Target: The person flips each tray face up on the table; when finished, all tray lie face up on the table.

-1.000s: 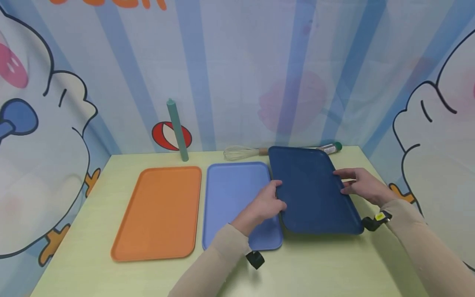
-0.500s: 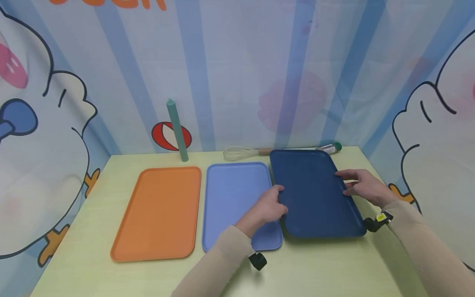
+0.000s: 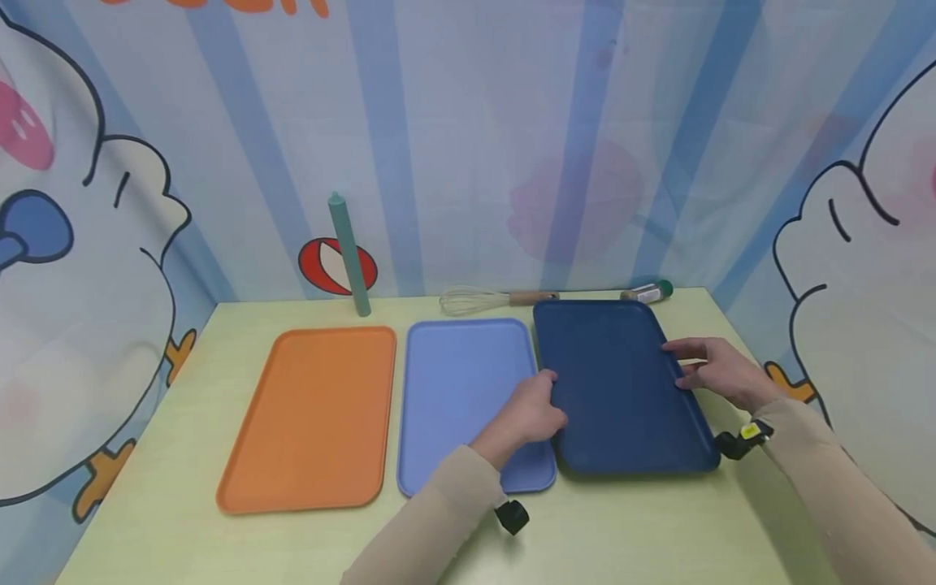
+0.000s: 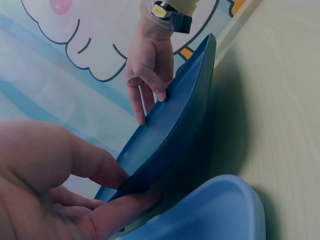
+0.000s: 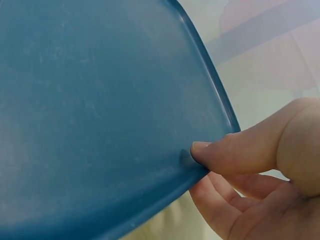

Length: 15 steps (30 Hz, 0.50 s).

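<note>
A dark blue tray is held by both hands just above the right part of the table. My left hand pinches its left rim, thumb on top and fingers beneath, as the left wrist view shows. On the opposite rim, my right hand pinches the edge; its thumb lies on the tray's inner face in the right wrist view. Below the left hand lies a lighter blue tray, partly covered by that hand and sleeve. In the left wrist view a shadowed gap shows between the dark tray and the table.
An orange tray lies flat at the left. A green candle stands upright behind it. Along the table's back edge lie a whisk and a small green-capped bottle. A printed curtain hangs behind the table.
Both hands have lowered the dark blue tray and brought it slightly nearer. More of the whisk's handle and the green-capped bottle shows behind it. The other trays have stayed put.
</note>
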Each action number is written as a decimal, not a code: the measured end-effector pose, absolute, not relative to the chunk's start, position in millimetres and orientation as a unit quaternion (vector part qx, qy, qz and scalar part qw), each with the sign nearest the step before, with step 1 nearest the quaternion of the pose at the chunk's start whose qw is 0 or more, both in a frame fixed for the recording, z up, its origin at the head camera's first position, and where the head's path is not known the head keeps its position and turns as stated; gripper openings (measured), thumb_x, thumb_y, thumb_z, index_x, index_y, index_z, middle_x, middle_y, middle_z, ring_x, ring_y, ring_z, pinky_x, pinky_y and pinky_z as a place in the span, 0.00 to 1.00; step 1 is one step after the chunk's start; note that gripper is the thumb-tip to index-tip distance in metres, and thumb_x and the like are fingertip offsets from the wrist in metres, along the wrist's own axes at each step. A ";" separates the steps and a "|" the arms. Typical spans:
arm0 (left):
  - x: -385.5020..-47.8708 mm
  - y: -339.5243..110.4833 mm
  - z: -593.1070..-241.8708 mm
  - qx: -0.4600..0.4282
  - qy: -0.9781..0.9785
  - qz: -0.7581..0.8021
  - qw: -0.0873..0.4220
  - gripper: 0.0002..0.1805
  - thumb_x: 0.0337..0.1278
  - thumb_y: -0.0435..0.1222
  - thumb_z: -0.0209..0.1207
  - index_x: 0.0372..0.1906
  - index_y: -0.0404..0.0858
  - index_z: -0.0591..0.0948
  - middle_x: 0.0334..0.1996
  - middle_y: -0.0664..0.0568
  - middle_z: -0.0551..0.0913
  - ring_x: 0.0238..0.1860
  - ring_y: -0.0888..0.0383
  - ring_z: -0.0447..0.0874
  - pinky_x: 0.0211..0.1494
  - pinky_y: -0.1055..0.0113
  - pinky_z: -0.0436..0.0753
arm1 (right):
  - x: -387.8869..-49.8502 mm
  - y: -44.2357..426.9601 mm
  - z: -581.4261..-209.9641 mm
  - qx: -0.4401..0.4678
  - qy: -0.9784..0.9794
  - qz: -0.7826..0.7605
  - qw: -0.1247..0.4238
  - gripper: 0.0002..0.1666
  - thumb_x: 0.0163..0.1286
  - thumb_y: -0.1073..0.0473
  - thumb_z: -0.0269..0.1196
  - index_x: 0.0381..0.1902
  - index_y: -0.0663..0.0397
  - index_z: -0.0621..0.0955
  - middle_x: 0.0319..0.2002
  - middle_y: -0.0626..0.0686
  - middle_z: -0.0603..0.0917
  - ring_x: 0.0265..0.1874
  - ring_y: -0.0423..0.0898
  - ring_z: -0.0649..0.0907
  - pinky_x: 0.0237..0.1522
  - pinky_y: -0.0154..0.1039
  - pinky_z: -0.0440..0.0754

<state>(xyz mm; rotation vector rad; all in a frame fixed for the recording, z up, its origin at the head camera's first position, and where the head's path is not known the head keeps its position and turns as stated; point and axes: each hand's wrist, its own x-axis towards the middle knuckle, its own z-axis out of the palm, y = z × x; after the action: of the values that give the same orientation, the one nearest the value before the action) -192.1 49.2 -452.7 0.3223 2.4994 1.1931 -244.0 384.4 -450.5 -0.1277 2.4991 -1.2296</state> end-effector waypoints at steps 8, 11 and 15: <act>-192.5 50.7 -453.3 0.118 0.901 0.384 0.161 0.37 0.64 0.27 0.61 0.78 0.32 0.66 0.74 0.38 0.73 0.60 0.49 0.78 0.47 0.59 0.76 | -245.4 380.0 -452.2 -0.035 0.884 -0.428 0.181 0.42 0.70 0.77 0.61 0.80 0.70 0.61 0.76 0.78 0.58 0.71 0.77 0.67 0.61 0.58 0.82; -192.0 52.3 -453.4 0.119 0.906 0.373 0.161 0.38 0.65 0.27 0.61 0.79 0.32 0.65 0.75 0.39 0.71 0.64 0.49 0.77 0.47 0.59 0.77 | -245.6 379.5 -452.3 -0.031 0.885 -0.425 0.184 0.42 0.71 0.77 0.60 0.80 0.70 0.61 0.77 0.78 0.58 0.72 0.77 0.67 0.63 0.59 0.81; -191.0 54.6 -454.4 0.116 0.909 0.364 0.164 0.38 0.65 0.27 0.61 0.79 0.33 0.66 0.75 0.40 0.72 0.59 0.49 0.77 0.44 0.59 0.77 | -245.5 379.9 -453.2 -0.030 0.886 -0.425 0.186 0.42 0.71 0.78 0.60 0.80 0.70 0.60 0.76 0.79 0.57 0.72 0.77 0.66 0.63 0.60 0.81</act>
<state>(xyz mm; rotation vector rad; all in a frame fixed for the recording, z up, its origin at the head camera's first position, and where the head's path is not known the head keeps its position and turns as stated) -191.0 54.6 -454.4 0.3316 2.5925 1.0372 -245.5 379.9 -453.2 -0.0848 2.4953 -1.1961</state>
